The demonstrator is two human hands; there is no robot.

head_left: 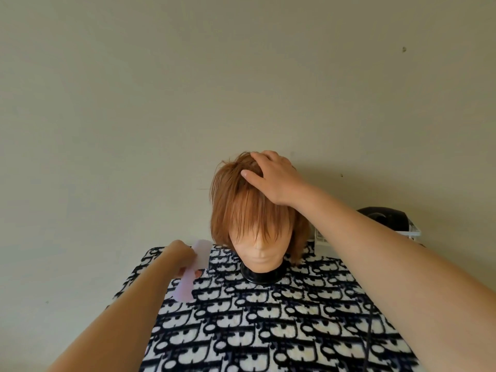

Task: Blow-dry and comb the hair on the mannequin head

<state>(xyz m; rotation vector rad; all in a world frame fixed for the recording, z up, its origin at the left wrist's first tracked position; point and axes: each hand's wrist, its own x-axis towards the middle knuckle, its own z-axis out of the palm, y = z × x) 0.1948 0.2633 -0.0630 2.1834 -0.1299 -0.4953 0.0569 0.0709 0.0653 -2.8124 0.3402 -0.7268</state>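
**Right hand on the crown, comb waiting in the left.**

The right hand [271, 178] lies spread on top of the hair [241, 210], fingers pressing in and gripping nothing. Out at eight o'clock from the mannequin head [259, 251], the left hand [179, 255] clutches a lilac comb [185, 288], clear of the strands. The fringe hangs flat and clumped over the eyes, so I'd say most of the combing is left to do. Neither hand has a dryer; a black device [383, 218] in a white basket [322, 241] at three o'clock may be it. The head stands on the table's patterned cloth [268, 331].
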